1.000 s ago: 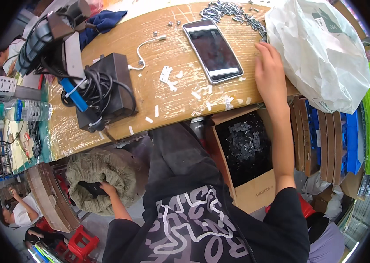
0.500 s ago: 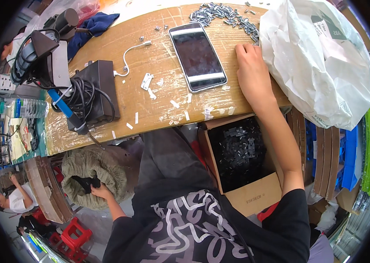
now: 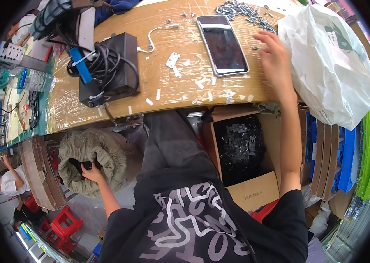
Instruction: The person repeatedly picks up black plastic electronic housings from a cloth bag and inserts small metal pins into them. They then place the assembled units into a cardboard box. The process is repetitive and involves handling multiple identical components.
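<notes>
Right fingers (image 3: 267, 39) apart, left fingers (image 3: 88, 170) at sack (image 3: 117, 153) mouth, grip unclear, black pieces (image 3: 239, 147) in carton (image 3: 255, 193)

Bright light, strong fisheye distortion

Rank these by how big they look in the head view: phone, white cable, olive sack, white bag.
Largest to smallest, as they look there:
1. White bag
2. Olive sack
3. Phone
4. White cable
</notes>
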### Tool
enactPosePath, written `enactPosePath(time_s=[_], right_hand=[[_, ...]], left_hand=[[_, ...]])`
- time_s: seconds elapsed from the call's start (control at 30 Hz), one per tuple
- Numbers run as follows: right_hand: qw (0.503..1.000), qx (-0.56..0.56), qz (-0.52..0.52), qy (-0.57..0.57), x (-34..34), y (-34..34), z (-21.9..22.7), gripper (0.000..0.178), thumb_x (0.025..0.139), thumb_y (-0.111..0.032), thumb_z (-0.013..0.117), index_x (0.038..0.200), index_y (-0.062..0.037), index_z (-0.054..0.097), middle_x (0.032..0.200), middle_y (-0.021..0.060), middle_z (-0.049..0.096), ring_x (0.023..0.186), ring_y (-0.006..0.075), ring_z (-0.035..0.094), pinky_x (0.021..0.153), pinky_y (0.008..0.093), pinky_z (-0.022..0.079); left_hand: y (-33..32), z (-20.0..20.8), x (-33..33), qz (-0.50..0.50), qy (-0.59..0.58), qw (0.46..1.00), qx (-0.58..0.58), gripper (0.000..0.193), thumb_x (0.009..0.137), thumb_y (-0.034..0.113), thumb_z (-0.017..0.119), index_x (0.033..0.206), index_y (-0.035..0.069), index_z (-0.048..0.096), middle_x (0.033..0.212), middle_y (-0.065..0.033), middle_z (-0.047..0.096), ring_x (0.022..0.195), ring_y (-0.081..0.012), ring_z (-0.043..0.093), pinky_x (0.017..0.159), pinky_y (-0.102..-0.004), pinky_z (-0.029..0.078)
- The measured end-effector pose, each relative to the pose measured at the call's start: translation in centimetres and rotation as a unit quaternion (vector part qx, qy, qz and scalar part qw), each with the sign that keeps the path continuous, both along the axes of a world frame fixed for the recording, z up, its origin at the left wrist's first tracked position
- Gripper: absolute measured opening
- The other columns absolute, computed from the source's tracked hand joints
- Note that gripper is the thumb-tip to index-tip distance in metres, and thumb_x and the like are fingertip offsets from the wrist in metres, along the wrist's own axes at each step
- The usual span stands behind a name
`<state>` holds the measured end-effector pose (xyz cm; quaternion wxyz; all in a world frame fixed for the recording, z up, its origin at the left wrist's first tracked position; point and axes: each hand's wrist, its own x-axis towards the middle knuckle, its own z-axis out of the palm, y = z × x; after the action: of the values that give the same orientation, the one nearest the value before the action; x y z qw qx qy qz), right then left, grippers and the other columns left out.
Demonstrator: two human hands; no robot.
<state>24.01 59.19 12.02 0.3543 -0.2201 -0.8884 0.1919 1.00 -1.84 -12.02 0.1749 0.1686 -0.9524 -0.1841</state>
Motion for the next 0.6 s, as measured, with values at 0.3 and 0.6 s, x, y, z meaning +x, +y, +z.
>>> enactPosePath(time_s=[0.3, 0.6], right_hand=[[0.986, 0.047, -0.074, -0.145, -0.7, 1.6, -0.8, 0.014, 0.071, 0.002, 0.052, 0.083, 0.0031, 0.058, 0.085, 0.0189, 0.056, 0.077, 0.0325, 0.055, 0.071, 0.037, 0.042], [0.976, 0.011, -0.111, -0.185, -1.2, 0.9, -0.5, 0.009, 0.07, -0.006, 0.054, 0.075, 0.0019, 0.057, 0.071, 0.0147, 0.056, 0.064, 0.0232, 0.057, 0.06, 0.0315, 0.044]], left_hand=[[-5.1, -5.3, -2.3, -0.127, 0.018, 0.992, 0.017, 0.055, 0.066, 0.019, 0.071, 0.114, 0.004, 0.046, 0.102, -0.0163, 0.05, 0.087, -0.028, 0.052, 0.077, -0.0384, 0.042], [-3.8, -6.1, 0.5, -0.178, -0.124, 0.891, 0.399, 0.044, 0.064, -0.001, 0.066, 0.104, -0.009, 0.048, 0.097, -0.015, 0.056, 0.085, -0.0213, 0.056, 0.074, -0.0283, 0.044]])
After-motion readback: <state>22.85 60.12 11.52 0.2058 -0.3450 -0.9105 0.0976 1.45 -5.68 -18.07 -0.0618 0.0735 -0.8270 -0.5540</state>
